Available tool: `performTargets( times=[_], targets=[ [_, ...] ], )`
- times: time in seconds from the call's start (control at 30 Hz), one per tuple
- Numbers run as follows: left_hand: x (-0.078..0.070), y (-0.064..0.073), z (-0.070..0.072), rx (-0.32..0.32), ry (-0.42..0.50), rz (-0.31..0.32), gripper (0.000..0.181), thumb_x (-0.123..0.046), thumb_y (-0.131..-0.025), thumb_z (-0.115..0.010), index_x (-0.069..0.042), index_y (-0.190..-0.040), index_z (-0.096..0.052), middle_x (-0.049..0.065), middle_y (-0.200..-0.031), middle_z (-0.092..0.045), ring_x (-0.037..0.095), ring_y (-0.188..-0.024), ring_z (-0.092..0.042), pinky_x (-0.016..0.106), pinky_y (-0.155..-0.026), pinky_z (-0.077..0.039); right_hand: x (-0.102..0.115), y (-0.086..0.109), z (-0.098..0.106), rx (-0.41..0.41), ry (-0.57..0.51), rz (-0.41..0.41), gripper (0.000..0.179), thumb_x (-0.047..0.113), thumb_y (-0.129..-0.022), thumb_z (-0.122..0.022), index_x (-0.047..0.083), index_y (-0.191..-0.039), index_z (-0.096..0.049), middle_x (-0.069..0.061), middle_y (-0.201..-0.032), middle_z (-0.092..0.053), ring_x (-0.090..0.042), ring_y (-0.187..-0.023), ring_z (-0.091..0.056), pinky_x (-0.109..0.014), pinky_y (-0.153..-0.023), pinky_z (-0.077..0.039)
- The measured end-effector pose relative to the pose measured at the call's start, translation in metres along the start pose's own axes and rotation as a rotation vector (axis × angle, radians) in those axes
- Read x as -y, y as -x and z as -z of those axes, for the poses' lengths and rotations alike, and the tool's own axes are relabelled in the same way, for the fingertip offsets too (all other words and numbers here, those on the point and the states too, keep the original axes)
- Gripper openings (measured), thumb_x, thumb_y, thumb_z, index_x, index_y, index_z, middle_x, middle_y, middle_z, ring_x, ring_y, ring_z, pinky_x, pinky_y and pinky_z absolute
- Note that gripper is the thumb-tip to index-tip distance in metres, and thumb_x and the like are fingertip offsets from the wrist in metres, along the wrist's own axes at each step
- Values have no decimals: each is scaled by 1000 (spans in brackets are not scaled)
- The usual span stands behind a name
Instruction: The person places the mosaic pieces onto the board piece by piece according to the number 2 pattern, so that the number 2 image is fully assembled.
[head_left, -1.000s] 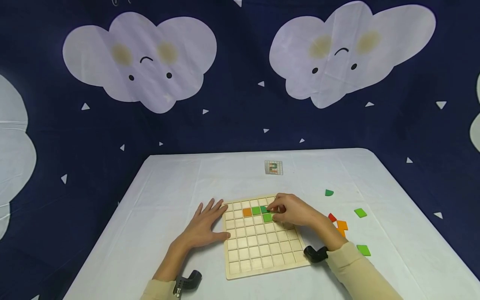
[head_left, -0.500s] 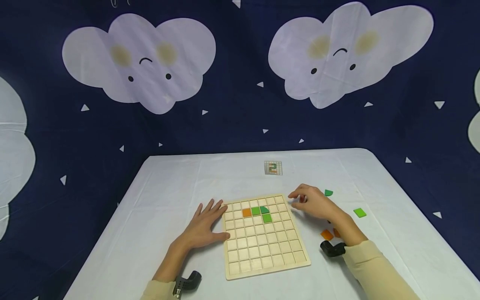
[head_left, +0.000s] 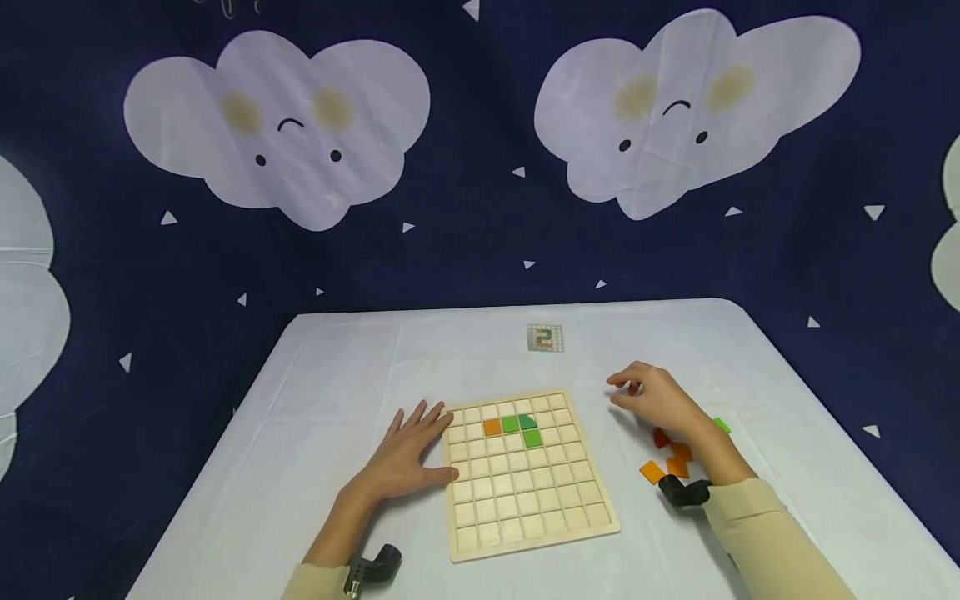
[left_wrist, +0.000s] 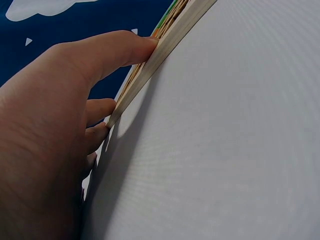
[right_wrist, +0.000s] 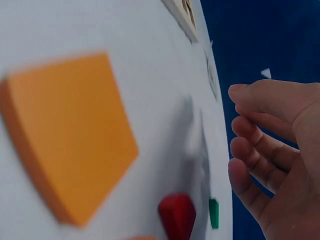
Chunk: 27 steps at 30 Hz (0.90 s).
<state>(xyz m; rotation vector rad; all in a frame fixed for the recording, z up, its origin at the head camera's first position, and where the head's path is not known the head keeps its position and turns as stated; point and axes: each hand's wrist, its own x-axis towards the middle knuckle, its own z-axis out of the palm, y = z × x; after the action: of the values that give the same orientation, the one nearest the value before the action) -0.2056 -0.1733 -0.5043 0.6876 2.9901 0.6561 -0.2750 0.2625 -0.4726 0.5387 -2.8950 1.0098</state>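
Observation:
A square wooden grid board (head_left: 525,502) lies on the table. My left hand (head_left: 408,454) rests with spread fingers along its left edge; the thumb (left_wrist: 115,50) touches the rim in the left wrist view. On the board sit an orange square tile (head_left: 491,427), a light green square (head_left: 510,424), a dark green rounded-corner tile (head_left: 527,422) and another light green square (head_left: 532,438). My right hand (head_left: 656,400) hovers right of the board, fingers loosely bent and holding nothing. A dark green piece (right_wrist: 214,213) lies near it in the right wrist view, hidden in the head view.
Loose on the right are orange tiles (head_left: 652,472), a red piece (head_left: 661,438) and a light green tile (head_left: 722,425) partly behind the right wrist. A small pattern card (head_left: 545,337) lies at the back. A dark blue cloud-print cloth (head_left: 480,258) hangs behind the table.
My right hand has left the dark green tile on the board and moved right, past the board's edge. My left hand stays on the left rim.

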Motion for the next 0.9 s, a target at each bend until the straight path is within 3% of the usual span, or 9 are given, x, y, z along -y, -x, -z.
performTargets(
  times=[0.2,0.47,0.9],
  targets=[
    [1,1,-1,5,1,5,92,-70,-74,-63,-20,-148,-41,-2,-156,-26,22,-145,-10,47,-116,0,-14,4,4,-28,63,-16,34,16,-84,-74,4,-115,-69,-7,-105,-62,-22,-83,-52,-36,-70,-45],
    [0,0,1,3,-6,3,93,-69,-74,-63,-19,-148,-40,-2,-156,-25,21,-145,-9,45,-116,0,-26,6,15,-83,79,-48,41,19,-83,-75,3,-120,-66,-17,-120,-56,-35,-104,-50,-53,-84,-44],
    [3,-1,-2,-1,-10,0,94,-70,-73,-62,-19,-149,-39,-3,-156,-25,21,-145,-9,45,-116,0,-41,11,25,-117,84,-109,45,20,-83,-75,0,-121,-64,-18,-115,-60,-32,-95,-54,-46,-77,-46]
  ],
)
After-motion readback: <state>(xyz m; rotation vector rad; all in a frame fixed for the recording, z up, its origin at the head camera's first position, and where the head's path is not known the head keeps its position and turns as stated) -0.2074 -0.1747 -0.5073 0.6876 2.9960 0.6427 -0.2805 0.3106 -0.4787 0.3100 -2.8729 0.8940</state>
